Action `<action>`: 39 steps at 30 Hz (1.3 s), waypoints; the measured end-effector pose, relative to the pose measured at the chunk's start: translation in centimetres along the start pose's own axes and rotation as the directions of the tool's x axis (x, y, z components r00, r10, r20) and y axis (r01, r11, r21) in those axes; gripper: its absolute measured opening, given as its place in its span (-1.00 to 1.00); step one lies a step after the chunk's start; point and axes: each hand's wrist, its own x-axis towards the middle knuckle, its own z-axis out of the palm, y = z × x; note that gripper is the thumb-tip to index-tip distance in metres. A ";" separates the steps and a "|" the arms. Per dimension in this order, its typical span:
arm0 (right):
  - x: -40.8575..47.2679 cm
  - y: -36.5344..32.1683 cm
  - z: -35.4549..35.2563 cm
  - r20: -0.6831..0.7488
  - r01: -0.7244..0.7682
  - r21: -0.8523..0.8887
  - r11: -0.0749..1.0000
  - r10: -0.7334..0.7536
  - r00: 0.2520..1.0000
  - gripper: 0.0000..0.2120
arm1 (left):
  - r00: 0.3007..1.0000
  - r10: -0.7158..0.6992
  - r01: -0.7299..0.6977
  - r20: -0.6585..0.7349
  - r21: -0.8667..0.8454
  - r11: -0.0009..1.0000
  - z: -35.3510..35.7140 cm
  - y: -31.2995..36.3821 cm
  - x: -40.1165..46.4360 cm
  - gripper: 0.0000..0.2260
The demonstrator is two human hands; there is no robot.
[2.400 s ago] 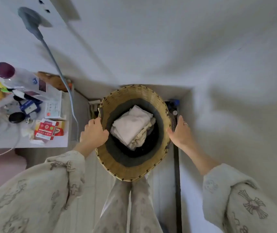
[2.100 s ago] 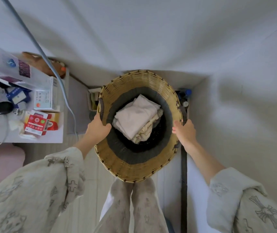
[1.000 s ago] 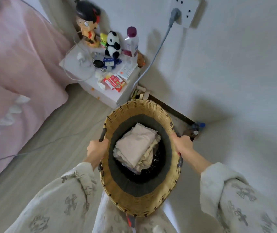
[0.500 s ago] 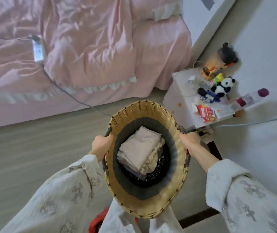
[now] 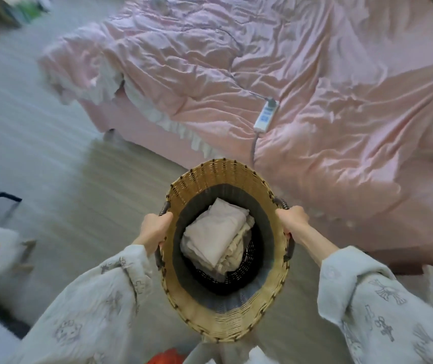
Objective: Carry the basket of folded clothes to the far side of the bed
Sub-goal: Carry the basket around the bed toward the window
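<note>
Both hands, left hand (image 5: 155, 228) and right hand (image 5: 293, 219), have fingers curled tight around the dark handles of the round woven straw basket (image 5: 226, 316) holding smooth folded pale clothes (image 5: 214, 239), near the rumpled pink satin bed (image 5: 315, 74).

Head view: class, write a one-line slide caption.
Both hands grip the handles of a woven basket of folded clothes beside a pink bed.

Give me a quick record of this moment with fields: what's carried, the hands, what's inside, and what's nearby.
carried: wicker basket, held off the floor
left hand: gripping the left handle
right hand: gripping the right handle
contents: folded clothes, stacked
ahead: pink bed, rumpled cover
on bed: white power strip with cord
floor: grey wood planks
</note>
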 end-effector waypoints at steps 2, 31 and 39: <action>0.6 -5.2 2.0 0.072 0.085 -0.066 0.994 -0.080 0.994 -0.86 | 0.998 -0.038 0.034 -0.047 -0.080 0.996 -3.4 0.5 1.4 -0.74; -5.4 -64.6 39.1 0.597 0.679 -0.220 0.700 -0.454 0.661 -0.75 | 0.823 -0.397 -0.071 -0.407 -0.765 0.640 -49.5 5.9 20.7 -0.68; -5.5 -78.5 49.7 0.616 0.710 -0.239 0.663 -0.461 0.639 -0.79 | 0.806 -0.428 -0.080 -0.409 -0.792 0.605 -62.5 9.2 31.3 -0.71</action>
